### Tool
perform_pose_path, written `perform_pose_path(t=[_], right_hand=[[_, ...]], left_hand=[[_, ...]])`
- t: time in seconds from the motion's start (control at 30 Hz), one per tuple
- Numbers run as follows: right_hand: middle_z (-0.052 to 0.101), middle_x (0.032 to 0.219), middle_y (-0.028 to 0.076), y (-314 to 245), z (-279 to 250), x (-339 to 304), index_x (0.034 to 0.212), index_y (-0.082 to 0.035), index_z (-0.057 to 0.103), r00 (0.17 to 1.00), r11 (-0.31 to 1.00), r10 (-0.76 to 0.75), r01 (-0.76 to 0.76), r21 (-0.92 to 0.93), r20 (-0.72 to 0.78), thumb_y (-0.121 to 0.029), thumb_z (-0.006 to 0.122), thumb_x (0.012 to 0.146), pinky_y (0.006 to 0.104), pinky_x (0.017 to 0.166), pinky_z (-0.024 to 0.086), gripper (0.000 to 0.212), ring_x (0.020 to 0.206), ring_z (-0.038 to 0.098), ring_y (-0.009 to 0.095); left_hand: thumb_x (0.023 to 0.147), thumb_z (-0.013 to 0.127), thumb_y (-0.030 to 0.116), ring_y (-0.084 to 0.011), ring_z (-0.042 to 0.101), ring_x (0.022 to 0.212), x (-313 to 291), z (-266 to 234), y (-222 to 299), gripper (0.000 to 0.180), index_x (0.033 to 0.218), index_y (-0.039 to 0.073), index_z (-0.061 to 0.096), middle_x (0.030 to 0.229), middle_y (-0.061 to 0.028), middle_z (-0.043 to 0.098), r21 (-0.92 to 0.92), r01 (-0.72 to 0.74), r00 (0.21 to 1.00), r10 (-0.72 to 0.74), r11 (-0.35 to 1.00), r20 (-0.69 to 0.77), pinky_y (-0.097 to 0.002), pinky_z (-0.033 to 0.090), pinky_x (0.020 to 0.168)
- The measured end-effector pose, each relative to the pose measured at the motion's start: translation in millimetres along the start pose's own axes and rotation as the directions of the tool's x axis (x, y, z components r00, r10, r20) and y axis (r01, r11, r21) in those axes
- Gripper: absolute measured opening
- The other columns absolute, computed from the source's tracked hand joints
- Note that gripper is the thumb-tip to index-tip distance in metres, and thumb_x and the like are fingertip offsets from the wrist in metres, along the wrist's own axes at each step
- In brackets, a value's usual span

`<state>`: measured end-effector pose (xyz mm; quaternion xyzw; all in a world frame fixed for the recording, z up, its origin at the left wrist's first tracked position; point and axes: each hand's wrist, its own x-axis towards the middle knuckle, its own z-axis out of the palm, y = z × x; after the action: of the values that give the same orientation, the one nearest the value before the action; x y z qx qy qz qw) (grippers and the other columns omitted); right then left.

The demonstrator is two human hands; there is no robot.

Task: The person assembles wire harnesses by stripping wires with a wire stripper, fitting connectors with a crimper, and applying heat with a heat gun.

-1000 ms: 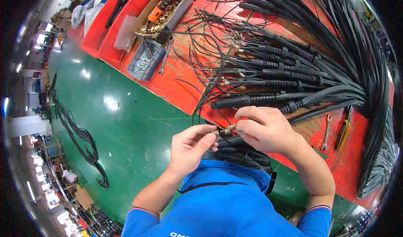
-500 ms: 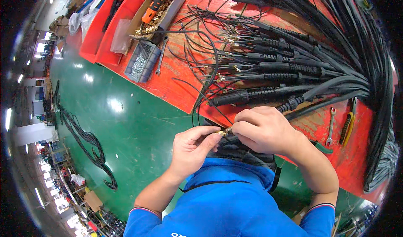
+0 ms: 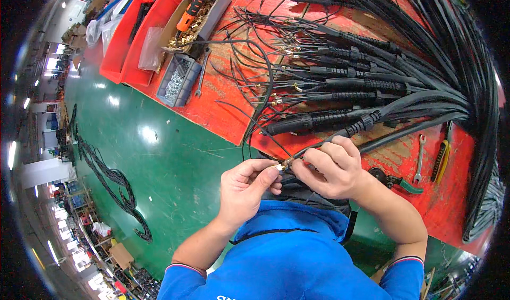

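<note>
Close to the table's front edge, my left hand (image 3: 247, 186) pinches a small brass fitting (image 3: 281, 166) between thumb and forefinger. My right hand (image 3: 332, 167) is closed beside it, fingers curled around the end of a black cable (image 3: 332, 139) where the fitting sits. Part of that end is hidden by my fingers. From there the cable runs up to the right through a black ribbed sleeve (image 3: 366, 121). Just beyond my hands lies a row of similar black cables (image 3: 340, 95) with thin wires and brass ends.
Left on the red table (image 3: 234, 114) stand a grey bin of screws (image 3: 175, 83), a box of brass parts (image 3: 199, 24) with an orange-handled tool (image 3: 192, 12), red bins (image 3: 119, 50) and a wrench (image 3: 202, 73). At right lie another wrench (image 3: 419, 159), a yellow knife (image 3: 440, 162) and green-handled pliers (image 3: 409, 186).
My right hand has shifted slightly down and turned, baring more of the cable and the green-handled pliers. My left hand keeps its pinch on the fitting nearly in place.
</note>
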<state>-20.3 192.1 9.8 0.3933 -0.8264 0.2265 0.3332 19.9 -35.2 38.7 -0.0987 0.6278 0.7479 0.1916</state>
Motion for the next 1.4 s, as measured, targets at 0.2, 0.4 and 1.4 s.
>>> perform_pose_path(t=[0.2, 0.4, 1.4], right_hand=[[0.067, 0.097, 0.001, -13.8, 1.6, -1.9, 0.092, -0.012, 0.073, 0.994, 0.991, 0.107, -0.105, -0.083, 0.023, -0.021, 0.069, 0.069, 0.0311, 0.067, 0.048, 0.025, 0.083, 0.059, 0.017], [0.07, 0.094, 0.004, -20.3, 4.8, -7.0, 0.096, -0.007, 0.073, 0.963, 0.965, 0.248, -0.256, 0.063, 0.107, -0.011, 0.079, 0.071, 0.0304, 0.054, 0.046, 0.026, 0.069, 0.063, 0.017], [0.067, 0.086, 0.002, -8.1, -0.1, -10.6, 0.096, -0.008, 0.071, 0.945, 0.913, 0.173, -0.26, 0.316, 0.277, -0.014, 0.074, 0.066, 0.0336, 0.058, 0.053, 0.031, 0.071, 0.065, 0.019]], left_hand=[[0.102, 0.069, 0.009, -0.0143, 0.072, 0.079, 2.9, -0.1, 1.5, 0.021, 0.117, -0.006, 0.07, 0.093, -0.0102, 0.074, 0.003, 0.032, 0.999, -0.032, 0.999, -0.002, -0.0292, 0.063, 0.071], [0.102, 0.068, 0.007, -0.0147, 0.073, 0.082, 3.6, 0.6, -3.7, 0.02, 0.117, -0.006, 0.07, 0.095, -0.0107, 0.075, 0.013, 0.042, 0.999, -0.042, 0.999, -0.011, -0.0298, 0.064, 0.074], [0.086, 0.073, -0.009, -0.0316, 0.077, 0.095, 8.7, -7.7, -10.8, 0.033, 0.118, -0.001, 0.07, 0.108, -0.0197, 0.076, 0.673, -0.593, 0.792, 0.472, 0.442, 0.387, -0.0367, 0.062, 0.083]])
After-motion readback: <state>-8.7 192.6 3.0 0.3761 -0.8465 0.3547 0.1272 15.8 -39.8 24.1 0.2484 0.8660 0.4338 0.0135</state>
